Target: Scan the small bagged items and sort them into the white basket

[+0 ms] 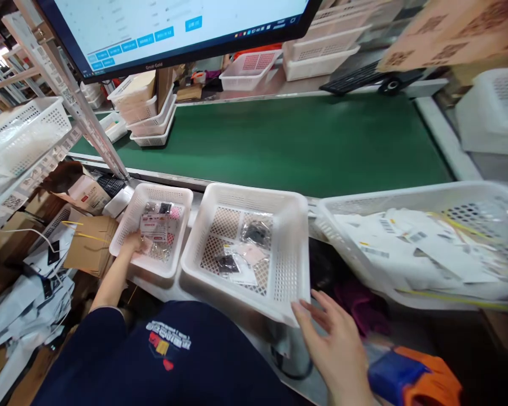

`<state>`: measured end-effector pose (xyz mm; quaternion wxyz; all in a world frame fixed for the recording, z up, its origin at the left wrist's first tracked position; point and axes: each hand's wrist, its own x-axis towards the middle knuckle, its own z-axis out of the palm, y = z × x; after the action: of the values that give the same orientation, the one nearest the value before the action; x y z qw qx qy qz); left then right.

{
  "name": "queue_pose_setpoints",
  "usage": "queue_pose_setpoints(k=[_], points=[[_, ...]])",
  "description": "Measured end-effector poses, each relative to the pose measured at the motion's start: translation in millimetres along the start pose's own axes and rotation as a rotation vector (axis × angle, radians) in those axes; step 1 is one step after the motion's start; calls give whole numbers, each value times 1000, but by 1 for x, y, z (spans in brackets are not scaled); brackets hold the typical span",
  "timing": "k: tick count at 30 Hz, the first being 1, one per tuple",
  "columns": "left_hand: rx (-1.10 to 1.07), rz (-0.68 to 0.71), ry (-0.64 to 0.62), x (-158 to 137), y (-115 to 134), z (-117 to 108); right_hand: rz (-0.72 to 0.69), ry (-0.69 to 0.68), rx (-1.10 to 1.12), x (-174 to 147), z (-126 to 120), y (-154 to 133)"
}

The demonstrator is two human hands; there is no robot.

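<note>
My left hand point(136, 243) reaches into the smaller white basket point(127, 217) on the left. Its fingers close at the lower left edge of a flat packet with a white and red label point(154, 226); the fingertips are partly hidden. Other small clear-wrapped packets, some pink and one black, lie around it. My right hand point(332, 338) is open, fingers spread, at the near right corner of the larger white basket point(294, 254). Inside that basket lie a few packets: a black item in clear wrap point(256, 232), a pale pink one point(254, 254) and a dark one on white paper point(227, 264).
A green conveyor belt point(279, 141) runs behind the baskets, under a monitor point(152, 39). At right stands a big white basket point(342, 248) of labelled white papers. An orange and blue device point(415, 375) is beside my right hand. Cardboard point(88, 245) and stacked baskets point(152, 121) stand left.
</note>
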<state>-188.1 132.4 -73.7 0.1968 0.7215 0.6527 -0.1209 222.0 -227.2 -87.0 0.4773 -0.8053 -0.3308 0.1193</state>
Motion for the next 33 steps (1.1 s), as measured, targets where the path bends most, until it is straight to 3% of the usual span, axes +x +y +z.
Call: queue_pose_setpoints(k=[5, 8, 10, 12, 14, 19, 23, 28, 33], points=[[-77, 95, 36, -16, -4, -32, -14, -8, 6, 2, -1, 4], [-197, 204, 113, -35, 6, -53, -75, -2, -38, 5, 0, 5], [-399, 381, 127, -46, 20, -61, -121, -1, -71, 9, 3, 3], [-654, 613, 55, -50, 36, -61, -168, -4, -102, 13, 5, 0], [-721, 696, -22, -47, 48, -51, -201, 4, -126, 16, 6, -3], [-116, 276, -73, -30, 52, 2, -146, 10, -134, 16, 3, -5], [-6, 243, -162, -21, 44, 29, -64, -28, -74, 10, 1, 2], [-60, 251, -174, -22, 44, 19, -43, 15, -44, 5, 1, 9], [-320, 275, 35, -35, 56, -19, -48, 12, -11, 3, 2, 12]])
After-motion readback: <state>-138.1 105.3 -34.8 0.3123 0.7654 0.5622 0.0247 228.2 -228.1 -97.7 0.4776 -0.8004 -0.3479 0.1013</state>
